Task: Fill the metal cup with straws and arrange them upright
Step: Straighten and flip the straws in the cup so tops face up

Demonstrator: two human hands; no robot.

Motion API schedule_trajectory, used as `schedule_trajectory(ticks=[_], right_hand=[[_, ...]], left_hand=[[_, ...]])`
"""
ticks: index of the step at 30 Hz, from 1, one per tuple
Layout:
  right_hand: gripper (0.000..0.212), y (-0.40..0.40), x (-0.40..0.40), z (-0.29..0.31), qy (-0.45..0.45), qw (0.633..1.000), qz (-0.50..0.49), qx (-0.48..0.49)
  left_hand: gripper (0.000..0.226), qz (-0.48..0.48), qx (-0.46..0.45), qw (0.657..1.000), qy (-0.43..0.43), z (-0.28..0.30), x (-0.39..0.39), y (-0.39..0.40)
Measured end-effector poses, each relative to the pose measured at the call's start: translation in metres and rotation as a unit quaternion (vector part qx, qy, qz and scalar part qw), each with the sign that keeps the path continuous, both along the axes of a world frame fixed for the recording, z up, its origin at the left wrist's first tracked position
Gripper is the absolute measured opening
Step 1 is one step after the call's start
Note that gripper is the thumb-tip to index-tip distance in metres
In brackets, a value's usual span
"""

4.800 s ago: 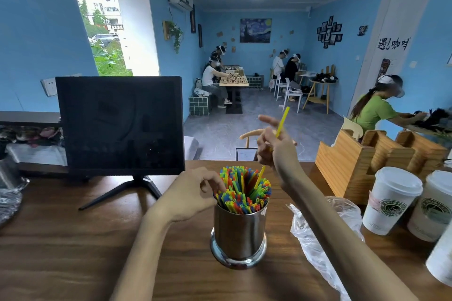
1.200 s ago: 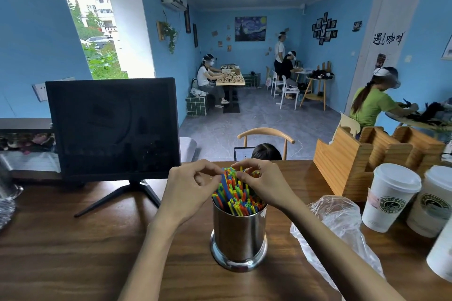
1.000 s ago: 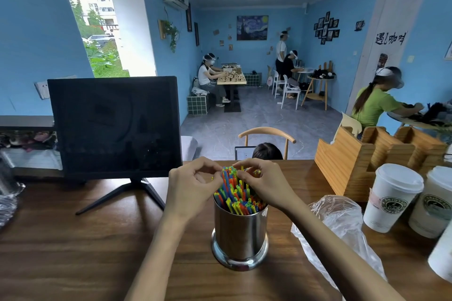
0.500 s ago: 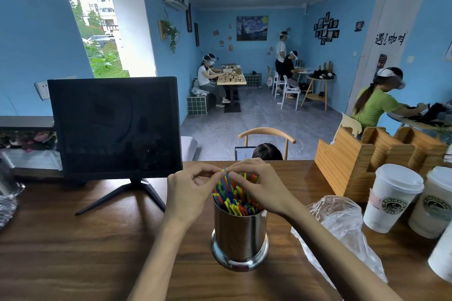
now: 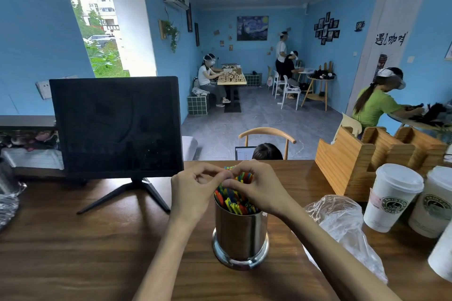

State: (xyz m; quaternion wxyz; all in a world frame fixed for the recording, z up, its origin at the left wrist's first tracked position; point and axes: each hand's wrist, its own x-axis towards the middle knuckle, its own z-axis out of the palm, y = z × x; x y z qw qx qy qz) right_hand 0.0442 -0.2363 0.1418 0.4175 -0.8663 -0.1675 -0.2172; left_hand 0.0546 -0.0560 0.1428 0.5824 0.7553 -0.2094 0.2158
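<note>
Metal cup point(image 5: 241, 234): 1; hands: 2.

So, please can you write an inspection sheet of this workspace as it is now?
Surface: wooden counter, brown, seen from above.
Job's things: metal cup upright, packed with coloured straws.
Clutter: crumpled plastic bag right of the cup; lidded paper cups; wooden holder.
Hands: left hand and right hand both over the cup, fingers curled at the straw tops.
Cables: nothing seen.
Surroundings: dark monitor on a stand at the left; blue room behind with people seated at tables.
</note>
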Motion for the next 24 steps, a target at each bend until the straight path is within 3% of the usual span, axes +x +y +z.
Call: schedule_trajectory(ticks=[2,5,9,14,15,18,21,24], right_hand=[[0.004,0.0,-0.001,0.002,0.013,1.0,0.021,0.009],[0.007,0.0,-0.003,0.004,0.029,0.999,0.035,0.016],[0.016,0.003,-0.005,0.003,0.034,0.998,0.04,0.016],[0.012,0.002,-0.003,0.001,0.031,0.999,0.03,0.028],[0.005,0.002,-0.003,0.003,0.035,0.998,0.032,0.035],[0.017,0.001,-0.003,0.001,0.021,0.999,0.026,0.02],[0.005,0.004,-0.005,0.0,0.003,1.0,0.004,0.021],[0.012,0.003,-0.005,-0.001,0.034,0.998,0.01,0.057]], left_hand=[[0.006,-0.007,0.014,1.0,0.006,-0.003,0.002,0.002],[0.019,-0.029,0.079,0.996,0.003,-0.008,0.005,0.006],[0.027,-0.03,0.079,0.996,-0.014,-0.011,0.006,0.007],[0.023,-0.014,0.114,0.992,-0.043,-0.008,0.003,0.007],[0.02,-0.008,0.113,0.992,-0.049,-0.007,0.002,0.006],[0.013,0.014,0.095,0.994,-0.06,-0.006,0.0,0.002],[0.005,0.032,0.084,0.995,-0.051,-0.002,-0.001,-0.001],[0.004,0.032,0.07,0.996,-0.043,0.012,-0.002,-0.003]])
